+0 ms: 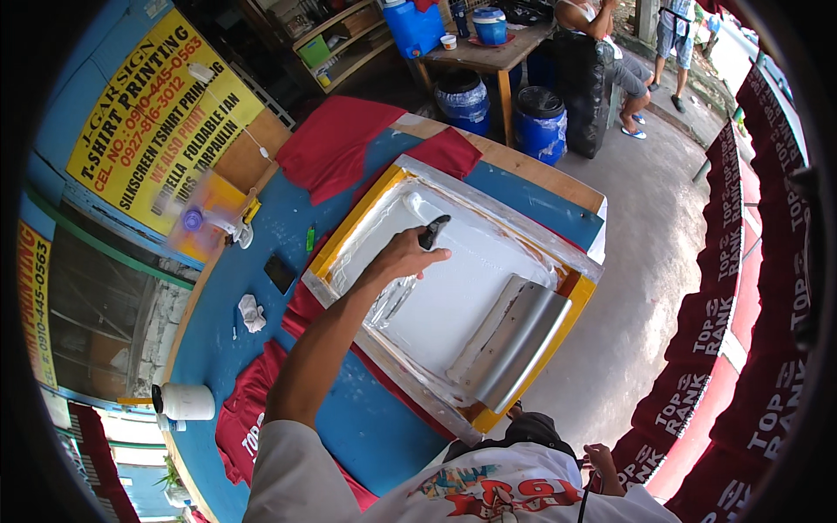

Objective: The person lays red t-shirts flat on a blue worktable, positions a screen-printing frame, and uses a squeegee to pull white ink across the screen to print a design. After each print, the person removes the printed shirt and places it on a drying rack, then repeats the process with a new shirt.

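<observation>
A silk-screen printing frame [331, 253] with yellow and grey edges lies on the table, its mesh coated with wet white ink. My left arm reaches over it. My left hand [408, 254] is closed around a black-handled tool [432, 232] whose working end I cannot make out, above thick white ink near the frame's far left. Resting inside the frame at the right is a wide metal squeegee [514, 344]. My right hand [602, 462] hangs low beside my body, outside the frame, its fingers curled; what they hold, if anything, is unclear.
Dark red shirts [336, 144] lie on the blue table [375, 436], some partly under the frame. A phone [280, 273], crumpled white cloth [252, 313] and white jar [187, 402] sit at the left. Printed red shirts [689, 392] hang at right. Blue drums [540, 126] and people stand beyond.
</observation>
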A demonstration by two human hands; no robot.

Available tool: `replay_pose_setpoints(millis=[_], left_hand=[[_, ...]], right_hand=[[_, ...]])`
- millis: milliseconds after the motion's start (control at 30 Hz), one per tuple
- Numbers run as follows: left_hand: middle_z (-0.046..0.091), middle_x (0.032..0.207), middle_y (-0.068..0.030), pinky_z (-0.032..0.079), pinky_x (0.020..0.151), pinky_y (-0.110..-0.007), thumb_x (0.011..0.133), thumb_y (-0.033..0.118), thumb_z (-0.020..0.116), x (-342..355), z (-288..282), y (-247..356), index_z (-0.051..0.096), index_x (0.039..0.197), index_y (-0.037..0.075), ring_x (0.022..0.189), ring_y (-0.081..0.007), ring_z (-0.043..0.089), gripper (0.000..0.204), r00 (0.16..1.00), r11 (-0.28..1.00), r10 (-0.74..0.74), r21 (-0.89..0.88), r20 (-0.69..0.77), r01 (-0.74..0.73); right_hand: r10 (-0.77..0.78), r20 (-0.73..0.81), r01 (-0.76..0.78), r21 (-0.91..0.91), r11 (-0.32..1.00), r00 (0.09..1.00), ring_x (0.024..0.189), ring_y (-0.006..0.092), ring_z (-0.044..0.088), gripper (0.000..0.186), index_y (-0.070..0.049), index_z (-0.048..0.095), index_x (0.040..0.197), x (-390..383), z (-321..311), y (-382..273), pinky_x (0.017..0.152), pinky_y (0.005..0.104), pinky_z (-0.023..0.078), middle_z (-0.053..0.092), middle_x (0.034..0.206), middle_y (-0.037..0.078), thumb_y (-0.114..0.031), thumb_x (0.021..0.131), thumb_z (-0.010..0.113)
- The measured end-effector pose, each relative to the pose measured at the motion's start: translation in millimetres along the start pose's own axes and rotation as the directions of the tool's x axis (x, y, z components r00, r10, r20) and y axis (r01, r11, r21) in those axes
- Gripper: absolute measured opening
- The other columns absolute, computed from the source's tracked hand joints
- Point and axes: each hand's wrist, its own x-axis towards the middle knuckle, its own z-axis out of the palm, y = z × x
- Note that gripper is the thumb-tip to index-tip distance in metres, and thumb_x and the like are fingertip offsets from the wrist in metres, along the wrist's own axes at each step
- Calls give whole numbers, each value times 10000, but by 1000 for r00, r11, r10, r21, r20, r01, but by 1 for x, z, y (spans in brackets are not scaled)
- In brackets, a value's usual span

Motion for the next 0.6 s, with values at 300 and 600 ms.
replay_pose_setpoints(millis=[300, 600], left_hand=[[623, 805, -46, 580, 622, -364, 935, 496, 871, -43, 37, 44, 665, 1114, 1, 587, -167, 675, 565, 969, 993, 120, -20, 217, -118], [569, 792, -47, 584, 667, -395, 973, 452, 854, -140, 51, 2, 656, 1249, 19, 689, -193, 684, 550, 995, 993, 50, -107, 82, -41]], right_hand=[[-19, 29, 19, -23, 1000, 999, 788, 303, 759, 487, 16, 658, 1323, 18, 9, -21, 672, 478, 670, 745, 988, 209, -289, 986, 834], [-55, 101, 69, -148, 986, 993, 766, 256, 765, 444, -53, 687, 1314, 29, 13, -59, 660, 431, 615, 757, 947, 141, -366, 1019, 796]])
